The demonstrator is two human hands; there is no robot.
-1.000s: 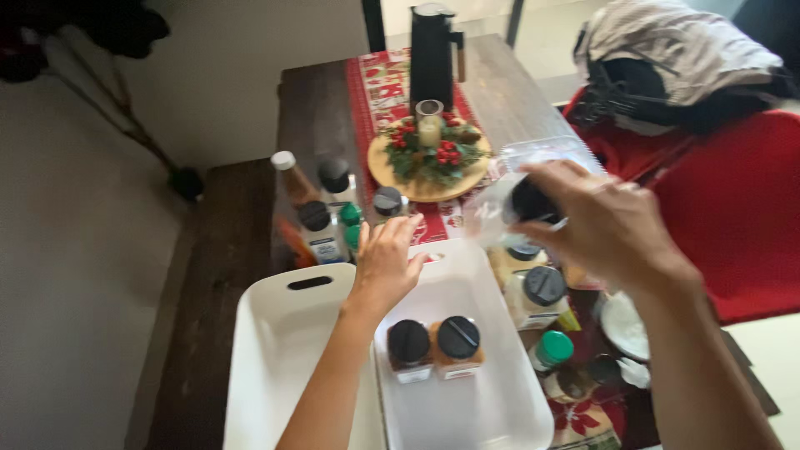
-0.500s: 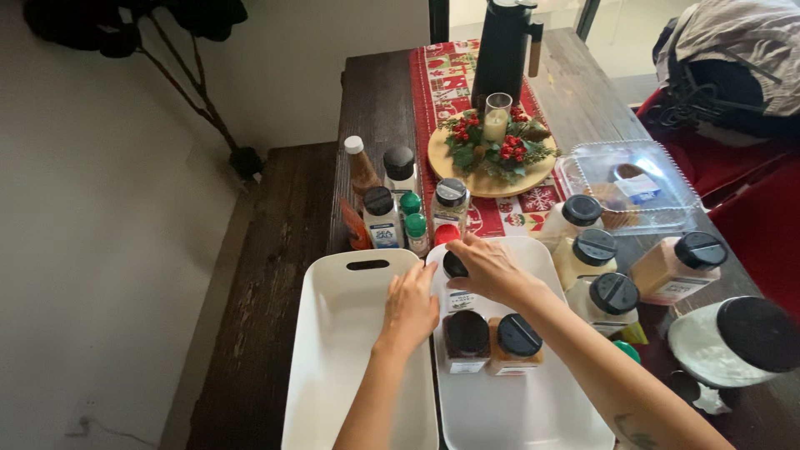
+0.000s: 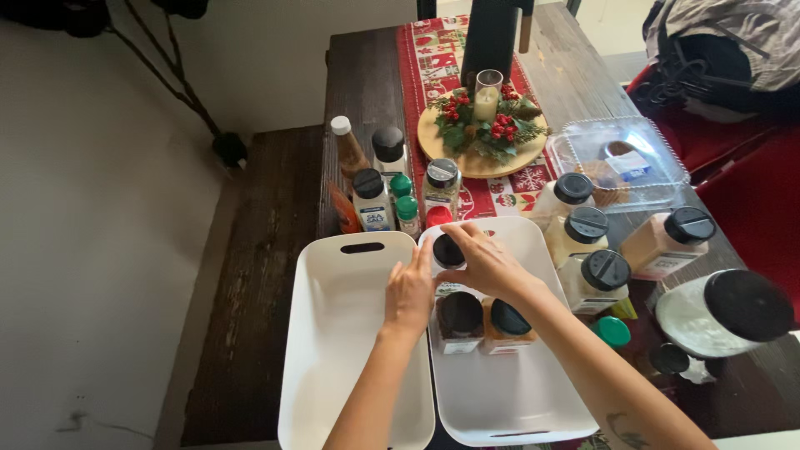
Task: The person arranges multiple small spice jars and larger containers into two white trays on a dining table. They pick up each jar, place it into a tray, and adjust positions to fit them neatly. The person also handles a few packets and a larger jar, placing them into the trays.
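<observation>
Two white rectangular bins lie side by side on a dark wooden table. My right hand point(image 3: 487, 265) grips a black-lidded spice jar point(image 3: 448, 252) standing at the far left corner of the right bin point(image 3: 533, 392). Just in front of it two more black-lidded jars point(image 3: 460, 321) stand in that bin. My left hand point(image 3: 409, 292) rests on the rim between the bins, fingers touching the same jar's side. The left bin point(image 3: 333, 333) holds nothing.
Several bottles and small jars point(image 3: 372, 198) crowd behind the bins. Larger black-lidded jars point(image 3: 596, 279) and a big white jar point(image 3: 721, 312) stand to the right, beside a clear plastic box point(image 3: 621, 162). Farther back sit a candle wreath point(image 3: 483, 129) and a black jug point(image 3: 490, 37).
A second ago my right hand held a jar up at the right; it has since set the jar into the right bin's far corner. My left hand shifted onto the rim beside it.
</observation>
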